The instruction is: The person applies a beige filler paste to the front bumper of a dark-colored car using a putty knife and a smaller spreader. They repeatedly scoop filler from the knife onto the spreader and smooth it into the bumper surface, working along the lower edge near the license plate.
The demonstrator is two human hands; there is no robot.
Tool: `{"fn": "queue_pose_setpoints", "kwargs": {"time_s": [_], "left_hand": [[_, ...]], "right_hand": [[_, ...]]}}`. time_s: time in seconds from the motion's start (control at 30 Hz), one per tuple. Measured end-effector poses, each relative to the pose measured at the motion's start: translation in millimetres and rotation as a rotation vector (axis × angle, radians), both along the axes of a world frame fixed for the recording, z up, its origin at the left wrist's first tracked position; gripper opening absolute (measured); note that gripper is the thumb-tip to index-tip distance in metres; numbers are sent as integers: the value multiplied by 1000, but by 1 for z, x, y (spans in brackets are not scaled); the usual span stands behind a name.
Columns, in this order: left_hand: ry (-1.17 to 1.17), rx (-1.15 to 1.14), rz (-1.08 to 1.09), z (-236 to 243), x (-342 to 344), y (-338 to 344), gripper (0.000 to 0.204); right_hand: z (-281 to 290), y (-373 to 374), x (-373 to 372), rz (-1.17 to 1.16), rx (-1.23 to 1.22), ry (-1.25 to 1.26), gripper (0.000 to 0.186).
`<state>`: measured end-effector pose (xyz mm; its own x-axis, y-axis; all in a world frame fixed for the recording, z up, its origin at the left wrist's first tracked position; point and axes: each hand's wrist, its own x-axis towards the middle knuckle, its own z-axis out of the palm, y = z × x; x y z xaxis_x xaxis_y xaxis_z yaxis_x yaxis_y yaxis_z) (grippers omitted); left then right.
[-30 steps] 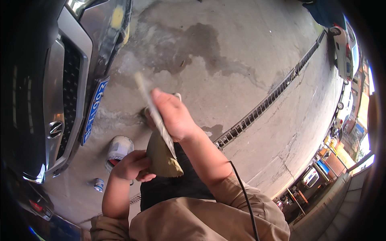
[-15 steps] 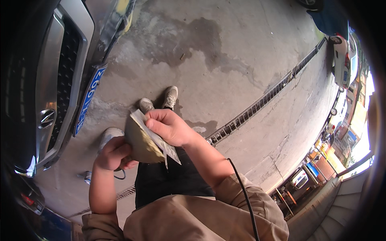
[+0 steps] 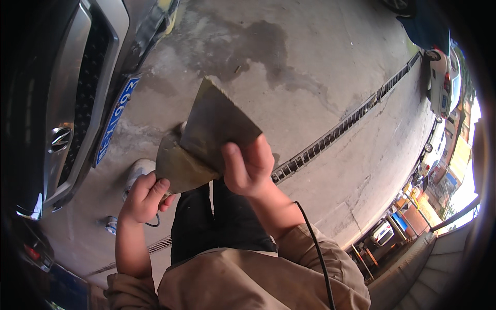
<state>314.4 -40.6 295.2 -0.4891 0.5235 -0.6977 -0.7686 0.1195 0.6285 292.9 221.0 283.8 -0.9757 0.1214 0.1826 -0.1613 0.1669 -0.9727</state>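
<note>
Fingers of the right hand [image 3: 247, 168] pinch a flat sheet [image 3: 217, 124]; the left hand [image 3: 144, 199] grips a putty-smeared pad [image 3: 178, 168] at eight o'clock beneath it. Sheet's face looks bare, spreading seemingly undone.

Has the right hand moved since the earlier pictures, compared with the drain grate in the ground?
Yes. The right hand came down toward the body, then shifted right, nearer the drain grate, now holding a flat scraper blade facing the camera.

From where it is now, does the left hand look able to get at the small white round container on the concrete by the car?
Probably not directly: the left hand is raised and gripping a putty-smeared flat scraper, while the white round container sits down on the ground.
</note>
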Motion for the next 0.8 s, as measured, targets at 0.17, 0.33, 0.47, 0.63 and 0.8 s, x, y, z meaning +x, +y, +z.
{"fn": "queue_pose_setpoints", "kwargs": {"time_s": [0.17,0.33,0.47,0.63,0.8], "left_hand": [[100,-51,120,4,5,2,30],[-63,-6,376,11,-2,-10,32],[92,-113,447,6,-3,-12,37],[439,-91,302,-11,23,18,29],[1165,-293,-130,-34,32,29,62]], "right_hand": [[7,15,8,377,122,97,59],[-5,21,43,715,177,-27,58],[-21,8,66,456,189,-293,54],[-23,-18,62,-103,-814,-703,32],[-15,-40,50,-126,-1157,-785,29]]}}
